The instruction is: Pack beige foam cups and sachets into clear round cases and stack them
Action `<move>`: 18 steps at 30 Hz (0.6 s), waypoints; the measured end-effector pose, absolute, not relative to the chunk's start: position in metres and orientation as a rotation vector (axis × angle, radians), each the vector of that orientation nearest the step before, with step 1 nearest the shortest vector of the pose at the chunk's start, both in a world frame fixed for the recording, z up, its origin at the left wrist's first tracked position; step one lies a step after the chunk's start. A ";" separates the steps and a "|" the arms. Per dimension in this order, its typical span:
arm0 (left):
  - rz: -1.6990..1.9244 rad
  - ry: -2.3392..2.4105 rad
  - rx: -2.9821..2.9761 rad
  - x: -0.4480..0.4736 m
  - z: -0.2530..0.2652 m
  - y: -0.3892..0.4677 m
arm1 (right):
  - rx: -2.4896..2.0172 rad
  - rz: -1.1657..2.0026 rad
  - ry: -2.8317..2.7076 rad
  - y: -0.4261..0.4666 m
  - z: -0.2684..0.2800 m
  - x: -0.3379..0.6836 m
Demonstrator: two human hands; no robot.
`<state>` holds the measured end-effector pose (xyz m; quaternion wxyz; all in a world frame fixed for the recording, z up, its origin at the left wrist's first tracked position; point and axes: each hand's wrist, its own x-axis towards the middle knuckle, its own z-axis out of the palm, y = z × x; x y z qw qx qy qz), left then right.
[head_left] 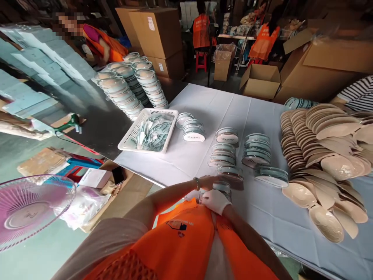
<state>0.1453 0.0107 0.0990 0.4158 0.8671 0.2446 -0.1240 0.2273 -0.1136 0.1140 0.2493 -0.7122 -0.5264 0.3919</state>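
My left hand point(211, 182), with a bracelet at its wrist, reaches right across the near end of a row of clear oval packs point(223, 157). Its fingers are smeared, so their hold is unclear. Close to my orange vest, my right hand point(216, 200) wears a white glove. Its fingers are curled inward near the table edge, and whatever lies in them is mostly hidden. Another clear pack point(224, 189) shows just behind the glove. Nearby, more oval packs point(257, 149) stand on edge, some with pale fronts printed "beauty".
A white basket point(124, 146) holds small pale-blue packets. Stacked beige moulded cups point(326, 165) cover the right side of the white-covered table point(201, 101). Tall stacks of round packs point(150, 87) stand behind the basket. Cardboard boxes point(159, 33) and people in orange vests are farther back.
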 end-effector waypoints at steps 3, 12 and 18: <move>-0.088 0.692 2.161 0.114 0.097 -0.008 | -2.028 0.877 -1.299 -0.128 0.123 0.290; -0.066 0.619 2.223 0.104 0.083 -0.034 | -2.124 0.551 -1.000 -0.069 0.066 0.371; 0.061 0.605 2.255 0.120 0.084 -0.014 | -2.152 0.667 -0.965 -0.048 0.057 0.339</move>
